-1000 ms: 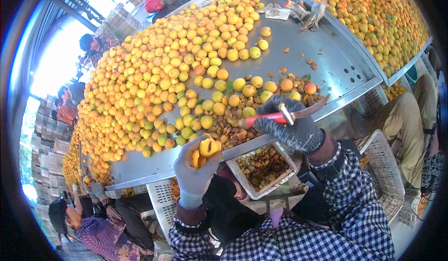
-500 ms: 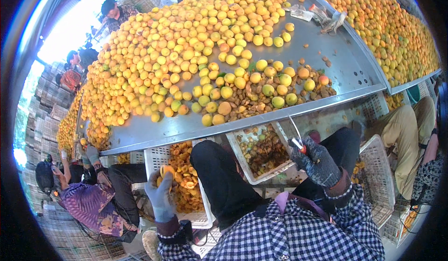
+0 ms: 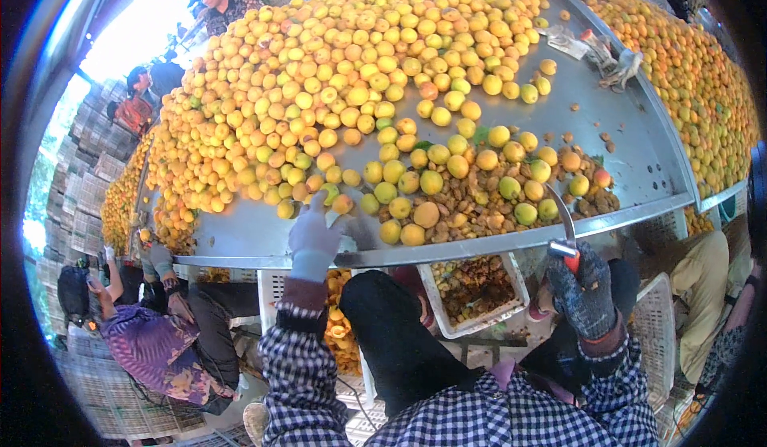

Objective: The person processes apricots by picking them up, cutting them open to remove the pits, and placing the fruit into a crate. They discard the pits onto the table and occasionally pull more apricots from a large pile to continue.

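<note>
My left hand (image 3: 314, 238), in a grey glove, reaches over the near rim of the metal table (image 3: 479, 243). Its outstretched fingers touch a greenish apricot (image 3: 330, 194) at the near edge of the pile; the fingertips are partly blurred. A curved knife (image 3: 566, 222) with an orange-red handle stands upright in my right hand (image 3: 587, 295), whose dark gloved fingers are wrapped round it just below the table rim. Ripe apricots (image 3: 319, 87) cover much of the table, and brown pits (image 3: 463, 195) lie among the nearer ones.
Below the rim, a crate of orange apricot halves (image 3: 342, 335) sits by my left knee, and a white crate of brown scraps (image 3: 478, 295) stands between my knees. Spare gloves (image 3: 619, 70) lie at the far right. A person in purple (image 3: 160, 347) sits at left, another's leg (image 3: 703, 275) at right.
My left hand has moved up from the crate to the pile, and the apricot piece it held is gone from it. The knife hand has shifted slightly right and down.
</note>
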A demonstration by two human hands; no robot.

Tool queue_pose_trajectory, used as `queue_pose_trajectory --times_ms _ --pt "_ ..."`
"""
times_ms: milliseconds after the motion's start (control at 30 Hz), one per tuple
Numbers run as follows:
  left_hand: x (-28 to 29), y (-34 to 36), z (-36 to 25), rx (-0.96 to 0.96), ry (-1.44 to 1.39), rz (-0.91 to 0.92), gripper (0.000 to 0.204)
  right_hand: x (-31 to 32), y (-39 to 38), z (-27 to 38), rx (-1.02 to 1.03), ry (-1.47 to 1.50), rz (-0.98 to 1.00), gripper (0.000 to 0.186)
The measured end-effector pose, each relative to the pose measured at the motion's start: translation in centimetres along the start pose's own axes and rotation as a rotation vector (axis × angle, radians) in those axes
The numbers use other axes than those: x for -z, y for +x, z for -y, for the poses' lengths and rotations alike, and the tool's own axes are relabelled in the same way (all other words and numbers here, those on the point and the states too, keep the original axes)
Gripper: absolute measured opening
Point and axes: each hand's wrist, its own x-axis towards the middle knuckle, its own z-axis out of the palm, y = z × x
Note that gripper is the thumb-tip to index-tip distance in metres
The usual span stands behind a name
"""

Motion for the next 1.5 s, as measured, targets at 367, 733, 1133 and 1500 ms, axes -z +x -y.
queue_pose_trajectory --times_ms 367,733,1133,1500 --pt "-2.8 6.2 6.5 -0.054 -0.005 0.031 0.051 -0.6 0.8 -3.4 -0.105 0.055 -0.015 0.015" --pt "3.8 -7.3 -5.1 -0.163 -1.382 0.255 0.057 -2.0 -1.9 1.0 -0.204 0.279 0.195 0.025" --pt "1.4 -18.1 -15.1 -0.341 -1.341 0.271 0.041 -3.0 -8.8 3.6 0.166 0.098 0.187 0.039" --pt "1.6 -24.2 -19.8 -0.078 -1.561 0.37 0.037 -0.4 -13.2 1.6 0.261 -0.081 0.064 0.032"
